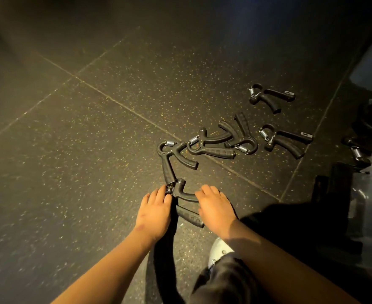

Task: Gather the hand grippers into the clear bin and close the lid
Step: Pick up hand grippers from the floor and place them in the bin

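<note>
Dark rubber floor tiles (93,172) flecked with pale and yellow specks, divided by thin light seams (119,103). Lower edge: rounded toe of a grey shoe (219,249), beside black trouser fabric (224,281).

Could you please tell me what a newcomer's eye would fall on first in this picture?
The black hand grippers strewn over the dark speckled floor, centre right, stand out first. At lower centre the left hand touches the spring end of the nearest gripper while the right hand curls over its upper handle.
</note>
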